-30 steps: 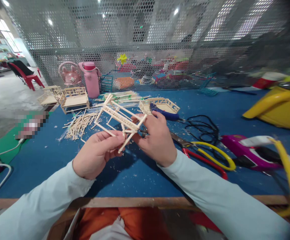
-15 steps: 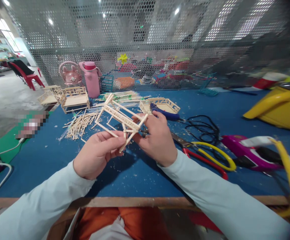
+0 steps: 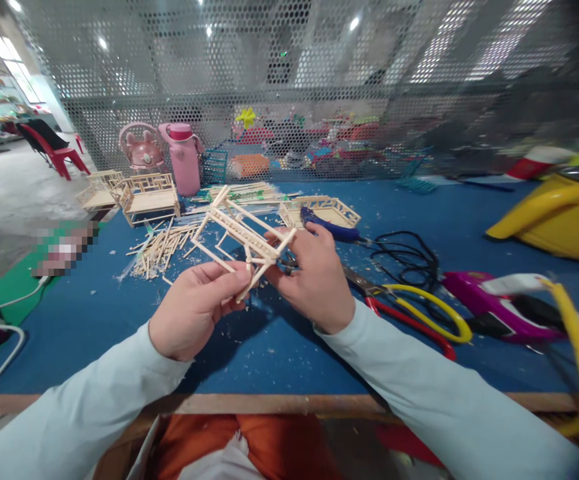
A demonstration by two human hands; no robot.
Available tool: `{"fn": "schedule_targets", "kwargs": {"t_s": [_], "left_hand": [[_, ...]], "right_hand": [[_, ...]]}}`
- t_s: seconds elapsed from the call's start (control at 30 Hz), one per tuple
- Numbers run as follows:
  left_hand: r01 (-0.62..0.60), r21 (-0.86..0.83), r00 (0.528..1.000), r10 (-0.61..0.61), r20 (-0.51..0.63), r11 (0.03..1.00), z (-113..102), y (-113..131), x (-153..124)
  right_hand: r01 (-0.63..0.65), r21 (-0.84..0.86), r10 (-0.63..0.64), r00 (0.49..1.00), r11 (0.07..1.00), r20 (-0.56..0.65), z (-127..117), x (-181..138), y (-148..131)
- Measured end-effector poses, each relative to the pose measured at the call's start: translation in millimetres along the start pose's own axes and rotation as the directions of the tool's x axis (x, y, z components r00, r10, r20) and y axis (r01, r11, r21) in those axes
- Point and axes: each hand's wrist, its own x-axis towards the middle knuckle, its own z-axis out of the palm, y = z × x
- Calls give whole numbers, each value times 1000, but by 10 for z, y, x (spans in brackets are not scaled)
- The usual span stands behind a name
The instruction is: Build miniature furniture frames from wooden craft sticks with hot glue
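A small frame of thin wooden sticks (image 3: 242, 230), like a miniature piece of furniture, is tilted in the air above the blue table. My left hand (image 3: 199, 300) pinches its lower corner between thumb and fingers. At the frame's right end, my right hand (image 3: 312, 277) has its fingers closed; some fingertips are hidden behind the sticks. Something dark shows between the right thumb and fingers, too small to name. A heap of cut sticks (image 3: 166, 247) lies left of the frame. Just beyond my right hand is a blue-handled tool (image 3: 332, 227).
Scissors (image 3: 419, 310) with red and yellow handles lie right of my right hand, near a black cable (image 3: 409, 257) and a purple tool (image 3: 499, 310). Small stick-built furniture (image 3: 149, 197) and a pink bottle (image 3: 184, 160) stand at the back left, before a perforated metal screen (image 3: 319, 87).
Almost nothing differs. The whole view has shifted very slightly, and both hands keep the same hold on the stick frame.
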Motion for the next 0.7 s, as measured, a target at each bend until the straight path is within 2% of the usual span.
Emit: {"fn": "schedule_targets", "kwargs": {"t_s": [0.2, 0.53, 0.6, 0.7], "left_hand": [[-52, 46, 998, 52, 22, 998, -4, -22, 4], [-95, 81, 995, 96, -5, 992, 12, -87, 12], [-112, 90, 994, 113, -5, 990, 13, -101, 11], [-125, 101, 992, 127, -12, 987, 10, -109, 12]], "right_hand": [[-7, 3, 7, 1000, 1000, 2, 4, -4, 10], [2, 41, -2, 1000, 999, -19, 38, 9, 22], [1, 96, -2, 1000, 995, 11, 2, 8, 18], [-10, 278, -32, 989, 961, 147, -148, 32, 101]]}}
